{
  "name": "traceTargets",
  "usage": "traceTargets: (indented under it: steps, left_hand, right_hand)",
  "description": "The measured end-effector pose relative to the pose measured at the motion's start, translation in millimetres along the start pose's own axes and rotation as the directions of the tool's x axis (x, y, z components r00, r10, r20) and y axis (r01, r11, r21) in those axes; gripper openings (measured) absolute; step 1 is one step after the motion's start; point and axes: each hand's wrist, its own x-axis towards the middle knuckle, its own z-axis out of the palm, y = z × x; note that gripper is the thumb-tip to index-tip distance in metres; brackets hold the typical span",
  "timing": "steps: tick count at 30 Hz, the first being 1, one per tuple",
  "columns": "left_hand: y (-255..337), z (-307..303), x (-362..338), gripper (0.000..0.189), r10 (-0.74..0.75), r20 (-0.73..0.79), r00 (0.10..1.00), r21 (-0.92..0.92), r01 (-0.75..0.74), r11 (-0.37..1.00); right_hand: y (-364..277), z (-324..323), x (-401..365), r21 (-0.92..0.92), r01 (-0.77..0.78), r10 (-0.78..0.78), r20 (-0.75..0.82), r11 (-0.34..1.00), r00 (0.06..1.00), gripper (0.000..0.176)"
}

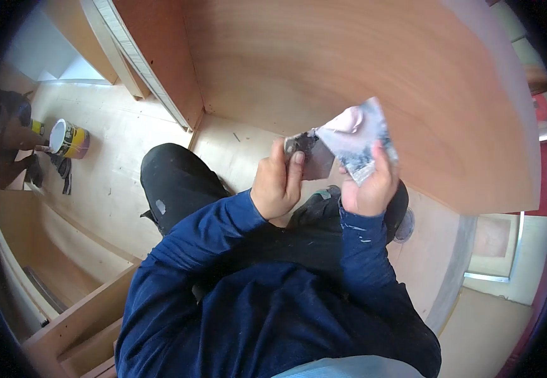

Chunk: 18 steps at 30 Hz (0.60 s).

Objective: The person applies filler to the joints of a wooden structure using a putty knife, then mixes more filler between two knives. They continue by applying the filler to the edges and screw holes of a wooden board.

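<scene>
My left hand (276,184) is closed on a putty scraper (316,162), a flat metal blade with dark smears along its upper part, thumb lying on its face. In my right hand (370,191) is a flat putty plate (360,143), whitish with dark blotches, gripped at its lower edge. A lump of pale pink putty (349,121) sits on the plate near its top. The scraper's upper corner meets the plate's left corner in this view. Both are held up in front of my knees.
A large wooden panel (349,57) rises ahead, joined to an upright cabinet side (160,57). On the wooden floor (116,151), a yellow-and-black can (72,140) stands at the left. Wooden frames (78,315) lie lower left; a round grey object (405,227) is beside my right knee.
</scene>
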Motion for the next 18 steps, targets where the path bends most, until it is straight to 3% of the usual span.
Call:
traceTargets:
  steps: [1,2,3,4,5,6,9,11,14,16,18]
  left_hand:
    - [-1,3,4,0.017,0.004,0.000,1.000,-0.003,-0.004,1.000]
    - [-5,6,9,0.018,-0.153,-0.019,0.988,-0.238,0.144,0.960]
    - [-9,7,15,0.020,-0.306,-0.001,0.952,-0.459,0.272,0.846]
    - [-5,5,20,0.022,-0.445,0.053,0.894,-0.649,0.370,0.665]
    - [1,-1,21,0.024,-0.503,0.194,0.842,-0.757,0.455,0.470]
    - [2,-2,21,0.024,-0.504,0.188,0.843,-0.759,0.451,0.470]
    - [0,-4,20,0.025,-0.551,0.138,0.823,-0.805,0.417,0.422]
    - [-4,-7,19,0.025,-0.437,0.091,0.895,-0.750,0.350,0.561]
    - [-14,-1,18,0.032,-0.418,0.014,0.908,-0.755,0.284,0.591]
    - [-13,-3,22,0.032,-0.427,0.019,0.904,-0.787,0.276,0.551]
    - [-12,-6,27,0.033,-0.436,0.025,0.899,-0.817,0.270,0.510]
  right_hand:
    - [-24,-12,11,0.086,0.035,-0.031,-0.046,0.996,0.998,0.030]
    - [-41,-16,14,0.174,0.072,-0.057,-0.094,0.982,0.994,0.031]
    - [-52,-6,3,0.670,-0.137,0.274,-0.102,0.729,0.956,0.030]
    - [-45,-3,0,0.672,-0.135,0.272,-0.102,0.728,0.957,0.030]
    - [-32,1,-5,0.418,0.184,-0.159,-0.094,0.890,0.983,0.030]
    - [-32,3,-5,0.157,0.534,-0.546,0.041,0.831,0.837,0.032]
    - [-40,7,-11,0.006,0.548,-0.545,0.109,0.836,0.831,0.040]
    - [-24,8,-16,0.023,0.506,-0.505,0.105,0.862,0.857,0.044]
    - [-10,1,-19,0.004,0.412,-0.409,0.116,0.911,0.905,0.054]
    - [4,-16,-12,-0.281,0.354,-0.224,0.406,0.892,0.886,0.058]
    - [0,-22,-7,-0.218,0.330,-0.253,0.317,0.918,0.914,0.059]
